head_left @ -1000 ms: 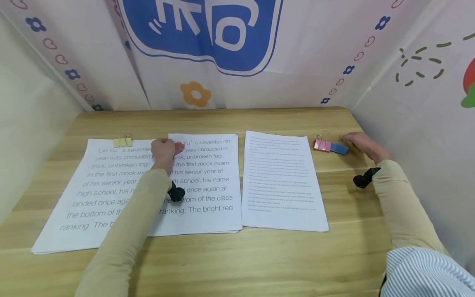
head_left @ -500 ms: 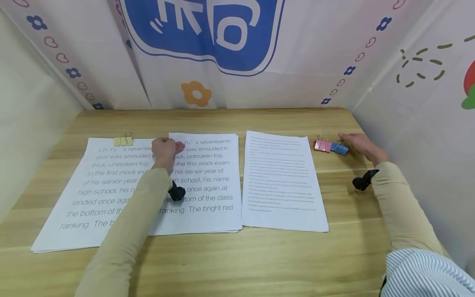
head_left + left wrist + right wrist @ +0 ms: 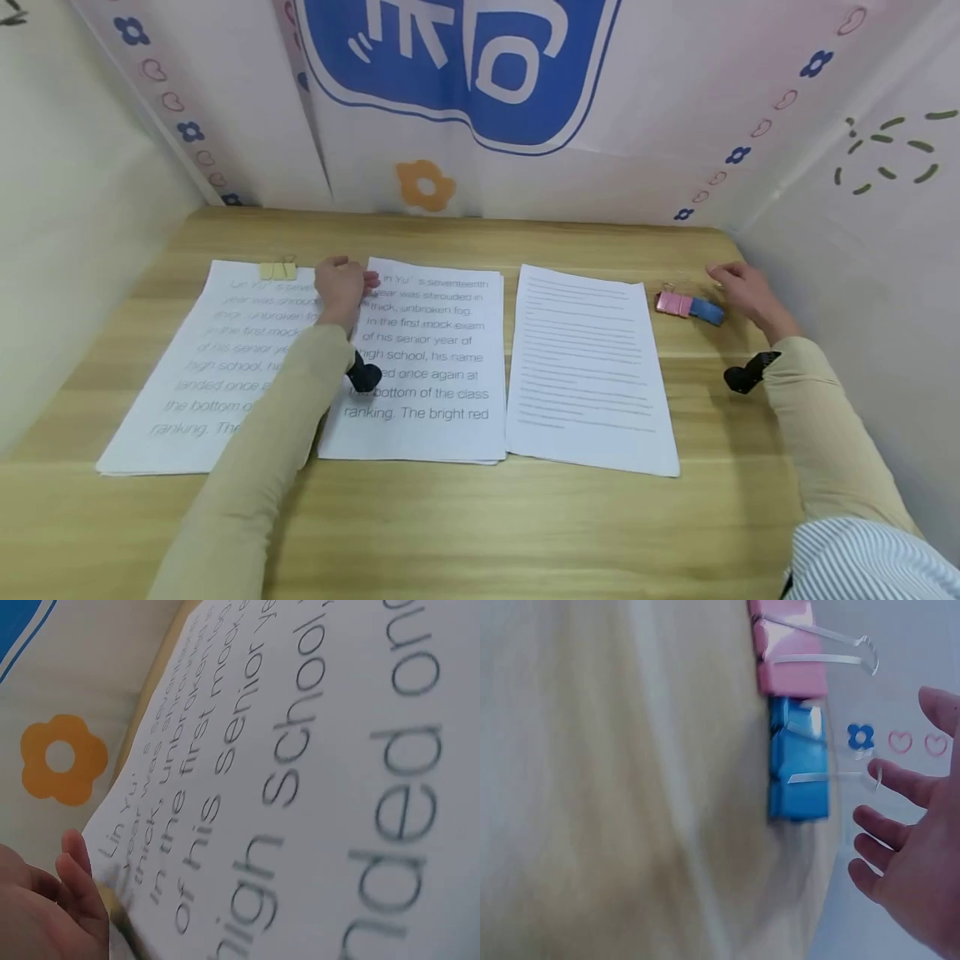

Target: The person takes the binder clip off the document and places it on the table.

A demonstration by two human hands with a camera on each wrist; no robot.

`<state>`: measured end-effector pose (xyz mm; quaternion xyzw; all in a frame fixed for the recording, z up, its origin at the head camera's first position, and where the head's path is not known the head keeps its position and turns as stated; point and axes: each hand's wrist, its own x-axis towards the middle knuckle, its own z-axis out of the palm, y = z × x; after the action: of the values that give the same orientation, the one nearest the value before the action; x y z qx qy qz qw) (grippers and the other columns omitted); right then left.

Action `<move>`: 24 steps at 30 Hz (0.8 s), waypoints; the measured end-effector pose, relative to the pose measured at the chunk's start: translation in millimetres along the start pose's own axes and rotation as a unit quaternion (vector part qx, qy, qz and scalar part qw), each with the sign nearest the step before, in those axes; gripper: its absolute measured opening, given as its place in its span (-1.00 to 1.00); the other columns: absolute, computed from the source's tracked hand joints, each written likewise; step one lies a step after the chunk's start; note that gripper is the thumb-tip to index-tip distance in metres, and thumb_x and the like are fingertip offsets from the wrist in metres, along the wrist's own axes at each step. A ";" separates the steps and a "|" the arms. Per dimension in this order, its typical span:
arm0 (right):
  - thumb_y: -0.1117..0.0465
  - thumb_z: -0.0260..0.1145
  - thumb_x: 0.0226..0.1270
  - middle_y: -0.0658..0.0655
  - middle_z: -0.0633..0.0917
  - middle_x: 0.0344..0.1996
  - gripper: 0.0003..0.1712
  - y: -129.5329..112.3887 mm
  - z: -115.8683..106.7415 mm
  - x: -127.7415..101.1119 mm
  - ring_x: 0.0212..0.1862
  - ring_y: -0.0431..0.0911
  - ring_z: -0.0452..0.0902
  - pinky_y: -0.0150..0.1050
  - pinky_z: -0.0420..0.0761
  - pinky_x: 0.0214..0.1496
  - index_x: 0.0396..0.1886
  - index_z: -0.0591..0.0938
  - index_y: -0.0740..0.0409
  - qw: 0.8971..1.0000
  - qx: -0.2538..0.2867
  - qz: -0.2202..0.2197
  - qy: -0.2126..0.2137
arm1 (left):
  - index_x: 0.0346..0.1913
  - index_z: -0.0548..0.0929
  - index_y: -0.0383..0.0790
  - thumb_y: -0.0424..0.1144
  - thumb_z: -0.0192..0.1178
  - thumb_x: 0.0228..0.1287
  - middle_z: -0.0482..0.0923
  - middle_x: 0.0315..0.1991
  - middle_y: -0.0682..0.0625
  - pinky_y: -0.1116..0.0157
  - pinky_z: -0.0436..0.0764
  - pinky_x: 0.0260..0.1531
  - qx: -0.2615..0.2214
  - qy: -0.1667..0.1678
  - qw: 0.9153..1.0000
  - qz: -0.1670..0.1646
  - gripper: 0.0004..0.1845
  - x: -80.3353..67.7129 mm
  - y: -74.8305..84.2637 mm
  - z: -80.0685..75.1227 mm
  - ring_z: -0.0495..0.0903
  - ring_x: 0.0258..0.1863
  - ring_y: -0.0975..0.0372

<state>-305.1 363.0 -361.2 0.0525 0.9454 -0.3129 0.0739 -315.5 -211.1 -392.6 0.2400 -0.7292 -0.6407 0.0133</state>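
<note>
My left hand [image 3: 342,287] lies at the upper left edge of the middle stack of printed paper [image 3: 427,433], its fingers loosely bent. In the left wrist view its fingertips [image 3: 75,862] appear beside the page corner; whether they touch it I cannot tell. Over at the right, my right hand [image 3: 746,293] hovers by the blue binder clip [image 3: 706,312]. The right wrist view shows its index fingertip [image 3: 879,769] at that clip's wire handle, with the thumb apart. A pink binder clip [image 3: 673,303] sits directly against the blue one.
On the left lies another large-print stack [image 3: 172,408], with a yellow binder clip [image 3: 277,271] at its top edge. A small-print stack [image 3: 592,442] lies right of the middle one. Fabric walls [image 3: 570,187] border the wooden table [image 3: 480,533] at the back and sides.
The whole head view has shifted and tilted slightly. My left hand has slid a little left relative to the middle stack. The right hand stays beside the blue clip.
</note>
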 end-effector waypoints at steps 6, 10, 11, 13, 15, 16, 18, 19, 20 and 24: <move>-0.28 -0.26 0.44 0.56 0.22 0.28 -0.07 -26.4 7.6 2.7 0.29 0.38 0.13 0.30 0.19 0.31 0.36 0.13 0.49 0.999 0.007 -0.035 0.022 | 0.43 0.15 -0.14 -0.19 -0.17 0.45 0.54 0.10 -0.13 0.49 0.63 -0.31 0.046 0.072 0.995 0.042 -0.48 7.8 2.5 -50.7 0.59 -0.47 0.42; -0.31 -0.26 0.42 0.55 0.20 0.29 -0.06 -42.5 13.1 4.4 0.28 0.38 0.13 0.31 0.18 0.30 0.37 0.12 0.47 0.999 0.003 -0.040 0.029 | 0.41 0.20 -0.17 -0.21 -0.15 0.39 0.43 0.22 -0.16 0.38 0.59 -0.05 0.110 0.141 0.983 0.045 -0.47 13.5 2.2 -94.0 0.57 -0.21 0.31; -0.32 -0.27 0.42 0.55 0.20 0.30 -0.05 -45.0 13.7 5.2 0.29 0.38 0.13 0.32 0.18 0.30 0.38 0.11 0.46 0.999 0.004 -0.037 0.030 | 0.41 0.19 -0.18 -0.22 -0.15 0.38 0.45 0.20 -0.16 0.35 0.55 0.06 0.121 0.151 0.980 0.037 -0.45 15.7 1.3 -103.9 0.53 -0.21 0.31; -0.35 -0.27 0.39 0.53 0.19 0.32 -0.03 -50.9 14.9 6.3 0.29 0.37 0.12 0.33 0.18 0.31 0.40 0.09 0.42 0.999 0.006 -0.027 0.028 | 0.43 0.14 -0.21 -0.26 -0.14 0.34 0.44 0.21 -0.17 0.30 0.48 0.19 0.122 0.160 0.979 0.017 -0.41 18.8 -1.2 -123.6 0.52 -0.24 0.31; -0.37 -0.28 0.38 0.52 0.17 0.33 -0.02 -56.9 15.4 6.6 0.30 0.38 0.11 0.34 0.18 0.32 0.42 0.07 0.38 1.000 0.003 -0.017 0.025 | 0.45 0.08 -0.23 -0.28 -0.16 0.33 0.39 0.26 -0.18 0.37 0.53 0.11 0.119 0.156 0.981 -0.004 -0.38 21.9 -5.3 -141.8 0.52 -0.42 0.43; -0.38 -0.29 0.37 0.52 0.17 0.33 -0.01 -60.0 15.8 6.4 0.29 0.37 0.11 0.34 0.18 0.31 0.43 0.06 0.37 1.000 0.002 -0.014 0.025 | 0.46 0.03 -0.22 -0.28 -0.16 0.34 0.37 0.29 -0.18 0.43 0.58 0.01 0.108 0.148 0.983 -0.016 -0.37 23.2 -7.3 -149.8 0.46 -0.53 0.50; -0.40 -0.29 0.36 0.51 0.17 0.34 0.00 -65.4 16.4 5.7 0.29 0.37 0.11 0.35 0.18 0.31 0.44 0.05 0.34 1.000 0.000 -0.010 0.023 | 0.49 -0.04 -0.20 -0.28 -0.19 0.38 0.19 0.42 -0.17 0.53 0.62 -0.17 0.081 0.124 0.988 -0.033 -0.36 25.6 -10.8 -163.1 0.49 -0.57 0.55; -0.40 -0.29 0.36 0.51 0.17 0.34 -0.01 -67.4 16.8 5.5 0.28 0.37 0.11 0.36 0.19 0.31 0.44 0.05 0.33 1.000 -0.004 -0.010 0.022 | 0.49 -0.07 -0.18 -0.28 -0.20 0.40 0.09 0.46 -0.15 0.56 0.63 -0.23 0.065 0.113 0.991 -0.039 -0.36 26.9 -11.8 -168.5 0.52 -0.54 0.55; -0.39 -0.28 0.36 0.51 0.17 0.34 -0.01 -69.1 17.2 5.5 0.27 0.37 0.12 0.36 0.19 0.30 0.44 0.05 0.33 1.000 -0.007 -0.011 0.021 | 0.50 -0.09 -0.15 -0.27 -0.21 0.42 0.01 0.49 -0.15 0.57 0.63 -0.24 0.046 0.102 0.993 -0.044 -0.36 28.3 -12.6 -173.3 0.55 -0.50 0.54; -0.40 -0.28 0.35 0.50 0.20 0.32 -0.01 -74.7 21.4 8.1 0.25 0.35 0.14 0.35 0.24 0.28 0.44 0.06 0.31 1.000 -0.019 -0.012 0.020 | 0.51 -0.12 -0.03 -0.30 -0.25 0.45 -0.18 0.53 -0.09 0.54 0.64 -0.15 -0.031 0.071 0.995 -0.058 -0.37 32.8 -13.7 -185.4 0.60 -0.36 0.45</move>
<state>-321.7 290.9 -336.0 0.0462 0.9531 -0.2946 0.0518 -279.3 -396.0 -381.8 0.3262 -0.6911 -0.6440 0.0359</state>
